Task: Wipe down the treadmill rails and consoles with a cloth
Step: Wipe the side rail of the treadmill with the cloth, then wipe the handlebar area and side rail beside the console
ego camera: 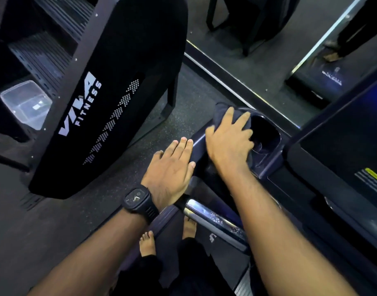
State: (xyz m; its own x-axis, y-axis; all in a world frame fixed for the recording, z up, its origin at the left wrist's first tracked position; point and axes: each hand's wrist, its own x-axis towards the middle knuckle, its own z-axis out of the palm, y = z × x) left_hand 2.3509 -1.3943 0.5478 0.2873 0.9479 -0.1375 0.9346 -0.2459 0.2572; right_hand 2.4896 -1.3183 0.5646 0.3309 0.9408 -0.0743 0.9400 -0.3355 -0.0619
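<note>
A dark cloth [220, 111] lies bunched on the left end of the treadmill console [275, 165], at the rim of a round cup holder [265, 133]. My right hand [228, 139] presses down on the cloth with fingers spread over it. My left hand [170, 169], with a black watch on the wrist, rests flat with straight fingers on the console's outer left edge. A chrome-and-dark handrail [213, 218] runs below both hands. The console's dark screen [341, 146] is at the right.
A black Viva Fitness machine [110, 99] with steps stands close on the left, with a clear plastic tub [25, 103] on it. Speckled dark floor [179, 107] lies between the machines. My bare feet [148, 242] stand beside the treadmill. A mirror wall [268, 60] is ahead.
</note>
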